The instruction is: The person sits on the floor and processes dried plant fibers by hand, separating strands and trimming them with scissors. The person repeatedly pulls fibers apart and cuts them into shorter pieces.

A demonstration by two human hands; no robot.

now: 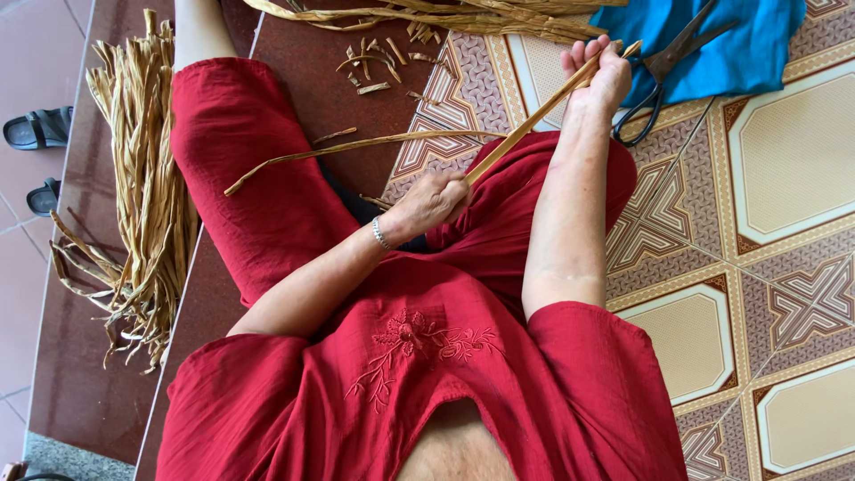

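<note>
I sit on the floor in red clothes. A dried tan plant strip (525,125) stretches taut between my hands. My left hand (429,202) is closed on its lower end above my lap, a silver bracelet on the wrist. My right hand (598,76) grips its far end, arm held straight out. A second long dried strip (356,147) lies across my left leg.
A thick bundle of dried strips (142,187) lies at my left on the dark red floor. More strips (427,18) and cut bits lie ahead. Black scissors (663,71) rest on a blue cloth (739,40) over patterned tiles. Black sandals (37,129) lie far left.
</note>
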